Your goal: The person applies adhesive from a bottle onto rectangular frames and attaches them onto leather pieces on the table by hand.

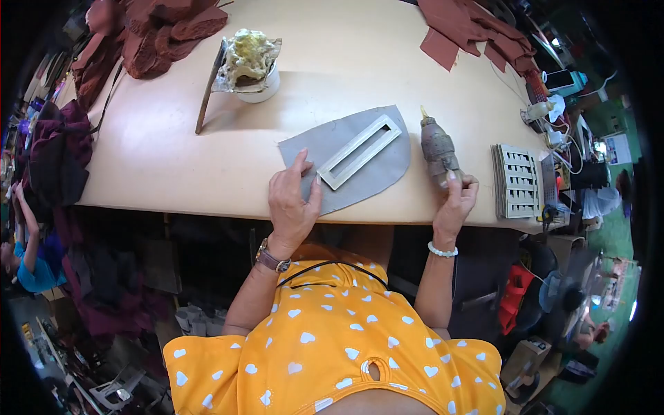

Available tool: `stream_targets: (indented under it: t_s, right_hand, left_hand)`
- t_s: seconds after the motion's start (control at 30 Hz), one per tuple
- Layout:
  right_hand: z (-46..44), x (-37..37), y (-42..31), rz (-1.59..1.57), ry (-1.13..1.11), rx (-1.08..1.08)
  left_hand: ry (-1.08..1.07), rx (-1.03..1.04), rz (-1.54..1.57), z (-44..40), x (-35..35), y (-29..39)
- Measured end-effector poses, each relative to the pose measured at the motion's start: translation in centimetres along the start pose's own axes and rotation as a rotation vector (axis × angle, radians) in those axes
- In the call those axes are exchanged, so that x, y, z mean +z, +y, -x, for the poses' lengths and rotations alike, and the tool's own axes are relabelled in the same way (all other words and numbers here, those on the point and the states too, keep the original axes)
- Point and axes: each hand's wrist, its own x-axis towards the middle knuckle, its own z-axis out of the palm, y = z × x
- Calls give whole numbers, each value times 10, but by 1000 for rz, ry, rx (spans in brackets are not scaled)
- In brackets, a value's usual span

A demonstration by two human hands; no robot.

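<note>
A grey flat piece of material (pixel 366 183) with a curved edge lies near the table's front edge. On top of it rests a pale rectangular frame (pixel 360 149) with a long slot, set diagonally. My left hand (pixel 294 200) is at the piece's left side, thumb and fingers apart, the thumb close to the frame's lower end. My right hand (pixel 456 200) grips the lower end of a bottle (pixel 438 146) wrapped in dirty brown material, to the right of the grey piece. The bottle's narrow yellowish nozzle points toward the far side of the table.
A white tub (pixel 261 88) topped with a crusted yellowish mass stands at the back left, a stick (pixel 211 88) leaning on it. Reddish-brown pieces (pixel 477 34) lie at both far corners. A stack of slotted panels (pixel 519 181) sits at right. Another person (pixel 34 259) is at far left.
</note>
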Motion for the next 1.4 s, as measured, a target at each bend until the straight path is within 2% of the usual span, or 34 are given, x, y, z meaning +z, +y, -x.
stream_targets:
  t_s: [0.07, 0.17, 0.57, 0.67, 0.77, 0.87, 0.97, 1.03, 1.13, 1.27, 1.4]
  right_hand:
    - [2, 7, 7, 167, -18, -129]
    - [10, 15, 1, 352, -117, -151]
    - [16, 21, -2, 289, -90, -205]
    - [8, 21, -6, 370, -90, -349]
    - [-6, 22, -44, 311, -100, -459]
    - [-37, -5, -125, 84, -158, -702]
    - [-34, -12, -215, -43, -394, -991]
    - [-13, 0, -259, -44, -622, -1128]
    - [20, 24, -283, 24, -863, -1208]
    - [37, 34, -283, 68, -925, -1245]
    - [45, 36, -283, 96, -939, -1258]
  left_hand:
    - [22, -10, 28, 0, 1, -2]
    - [20, -3, 36, 1, 1, -3]
    - [19, 42, 24, 2, 0, -3]
    - [-28, -8, 35, 2, -2, -2]
    - [-11, -228, 302, -9, -16, 4]
    - [135, -133, 330, -51, -78, 11]
    - [202, 125, 382, -90, -154, 29]
    - [125, 336, 424, -105, -194, 51]
    - [-130, 583, 480, -112, -226, 82]
    - [-383, 732, 488, -107, -229, 109]
    - [-444, 770, 501, -103, -220, 114]
